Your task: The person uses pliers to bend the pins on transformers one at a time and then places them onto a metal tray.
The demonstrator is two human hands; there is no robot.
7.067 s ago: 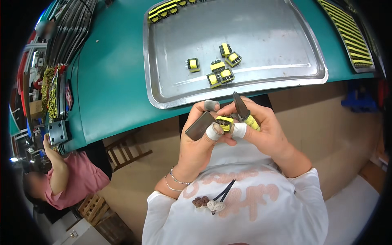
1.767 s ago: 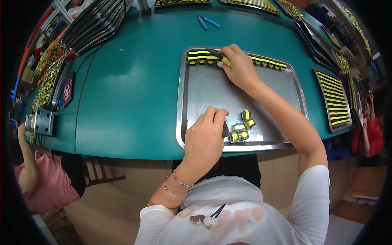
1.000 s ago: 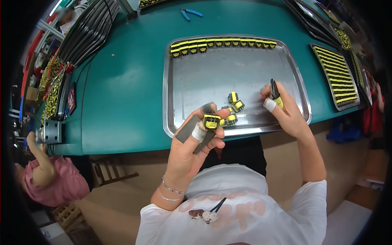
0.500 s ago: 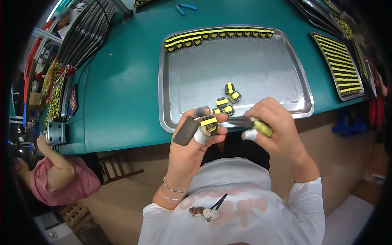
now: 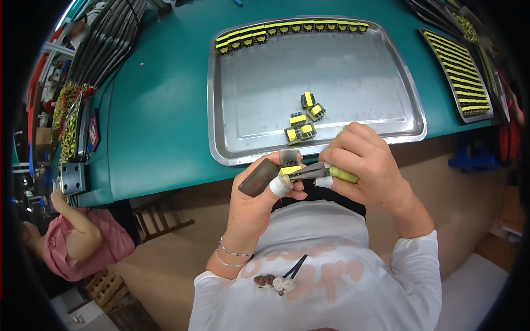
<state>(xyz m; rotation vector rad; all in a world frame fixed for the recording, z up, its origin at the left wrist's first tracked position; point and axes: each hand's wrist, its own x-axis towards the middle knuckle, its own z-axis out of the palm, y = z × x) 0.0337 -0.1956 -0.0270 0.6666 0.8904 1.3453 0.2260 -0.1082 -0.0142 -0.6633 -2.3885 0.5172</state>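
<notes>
My left hand [image 5: 249, 208] pinches a small yellow-and-black transformer [image 5: 287, 170] between taped fingertips. A flat dark rectangular block [image 5: 258, 177] also rests in that hand, beside the thumb. In my right hand [image 5: 371, 164] are pliers [image 5: 309, 171] with yellow-green grips, their dark jaws up against the transformer. Exactly where the jaws meet it is partly hidden by the fingers. Just beyond both hands lies a metal tray [image 5: 326, 69]. Several loose transformers [image 5: 307, 131] lie near its front edge, and more transformers [image 5: 297, 26] line its far edge in a row.
To the right, a second tray [image 5: 459, 77] is packed with rows of yellow-and-black parts. Stacked dark trays [image 5: 113, 47] stand at the far left, by a metal block [image 5: 73, 177]. A person in pink [image 5: 83, 243] sits at the left. The green table [image 5: 160, 127] ends in front of me.
The pliers have moved left and their jaws now reach the transformer in my left hand. The tray appears higher in view, and the blue pliers at the back have almost left the picture.
</notes>
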